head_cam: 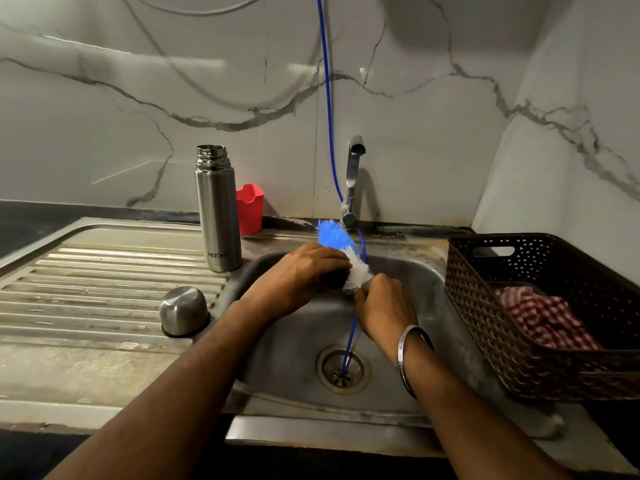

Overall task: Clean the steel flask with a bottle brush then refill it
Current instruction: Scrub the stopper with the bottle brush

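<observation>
Steel flask (217,209) stands upright and uncapped on the drainboard (104,289), at ten o'clock from our hands; its cap (183,310) sits mouth-down at eight o'clock. Over the sink (408,271) our left hand (298,271) curls round a dark piece against the brush (343,251). Our right hand (382,306) pinches the white bristles. Blue bristles point to twelve o'clock, toward the tap (353,178).
</observation>
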